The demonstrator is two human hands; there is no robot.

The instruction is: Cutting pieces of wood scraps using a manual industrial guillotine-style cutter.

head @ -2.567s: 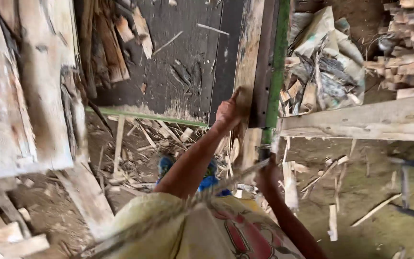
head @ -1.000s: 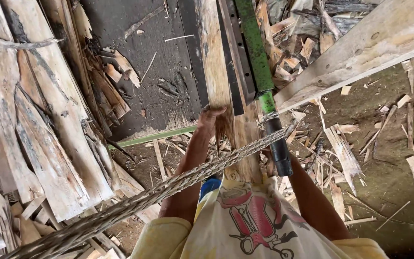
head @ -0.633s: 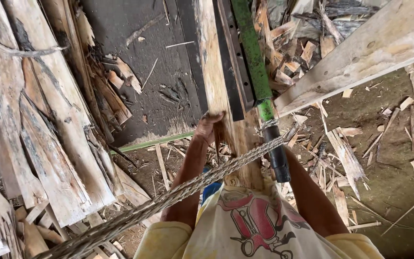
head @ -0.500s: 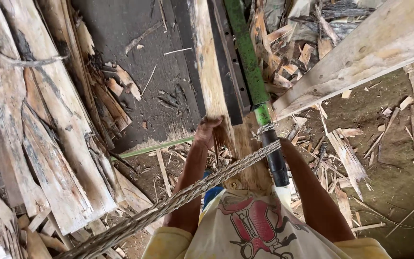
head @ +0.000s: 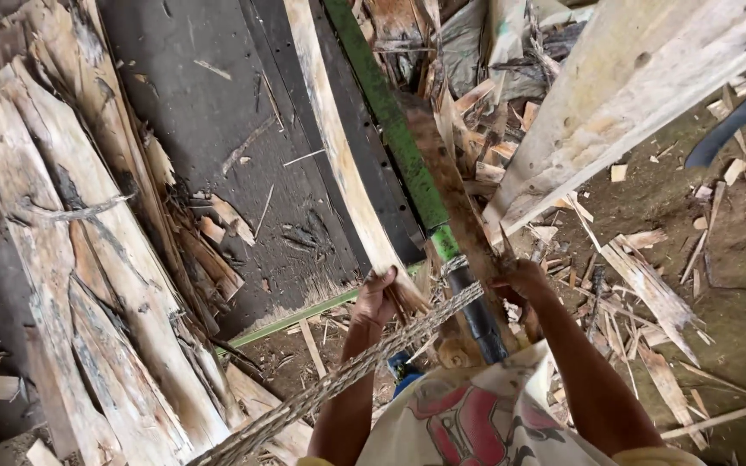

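- Your left hand is gripping the pale plank.
- Your right hand is clasping the bark-edged slab beside the green rail.

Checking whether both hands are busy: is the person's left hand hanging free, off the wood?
No, the left hand is closed around the lower end of the pale plank, while the right hand grips the bark-covered slab.
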